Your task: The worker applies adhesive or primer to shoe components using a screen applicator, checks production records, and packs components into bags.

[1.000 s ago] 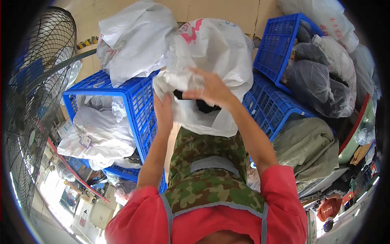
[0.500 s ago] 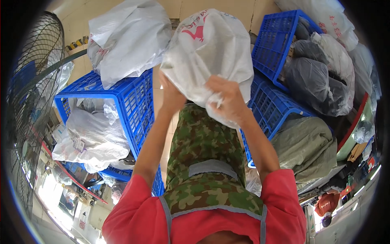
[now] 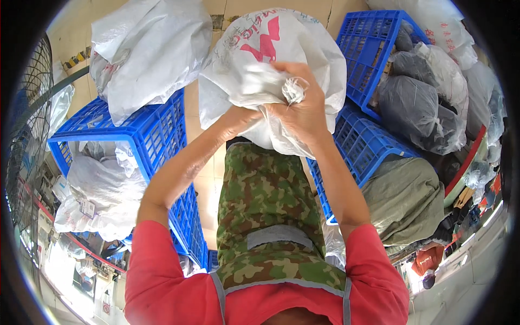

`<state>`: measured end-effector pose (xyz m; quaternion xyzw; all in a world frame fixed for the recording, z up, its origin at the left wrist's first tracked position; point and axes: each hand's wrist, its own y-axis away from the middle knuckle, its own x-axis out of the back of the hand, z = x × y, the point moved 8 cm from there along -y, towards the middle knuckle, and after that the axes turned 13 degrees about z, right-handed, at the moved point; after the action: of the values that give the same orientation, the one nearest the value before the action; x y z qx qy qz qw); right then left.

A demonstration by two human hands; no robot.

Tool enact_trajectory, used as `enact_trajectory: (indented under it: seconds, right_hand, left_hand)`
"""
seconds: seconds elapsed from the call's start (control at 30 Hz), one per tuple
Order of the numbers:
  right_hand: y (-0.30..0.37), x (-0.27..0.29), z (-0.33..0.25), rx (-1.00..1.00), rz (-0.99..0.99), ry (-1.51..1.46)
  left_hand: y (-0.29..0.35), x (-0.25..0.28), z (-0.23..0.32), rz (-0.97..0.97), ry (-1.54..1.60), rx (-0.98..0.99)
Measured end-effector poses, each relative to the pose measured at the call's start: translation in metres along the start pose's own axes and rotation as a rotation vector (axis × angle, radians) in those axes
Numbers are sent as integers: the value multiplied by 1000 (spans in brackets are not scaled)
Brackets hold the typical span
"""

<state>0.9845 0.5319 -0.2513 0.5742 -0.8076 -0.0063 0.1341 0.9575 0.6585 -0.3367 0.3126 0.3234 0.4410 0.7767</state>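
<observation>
A large, full white woven sack (image 3: 319, 59) with red print stands in front of me. Both my hands are at its gathered mouth, close together. My right hand (image 3: 306, 105) is closed round the bunched neck, and a twisted white tuft pokes out above its fingers. Beside it, my left hand (image 3: 241, 118) grips the sack's folds, its fingers partly hidden and a little blurred. Some of the white cloth above the left hand is smeared by motion.
Blue plastic crates (image 3: 138, 127) stand on my left, with another white sack (image 3: 154, 54) on top. To the right, more blue crates (image 3: 368, 59) hold dark plastic bags (image 3: 409, 103); a grey-green cloth (image 3: 403, 197) hangs over one. A fan guard (image 3: 35, 108) is at far left.
My left hand has moved from the sack's left side to its neck, next to the right hand. The neck is now gathered tight, with a tuft sticking up.
</observation>
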Motion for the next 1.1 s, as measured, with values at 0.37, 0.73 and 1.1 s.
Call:
enact_trajectory:
  seconds: [0.37, 0.73, 1.1]
  right_hand:
    - [16, -21, 96, 138, -131, 486]
    - [-43, -74, 183, -250, -343, 95]
    - [68, -27, 77, 163, -238, 201]
  left_hand:
    - [3, 72, -23, 88, 408, -245]
    - [13, -31, 69, -660, -1421, -1066]
    - [-98, 38, -32, 267, -11, 53]
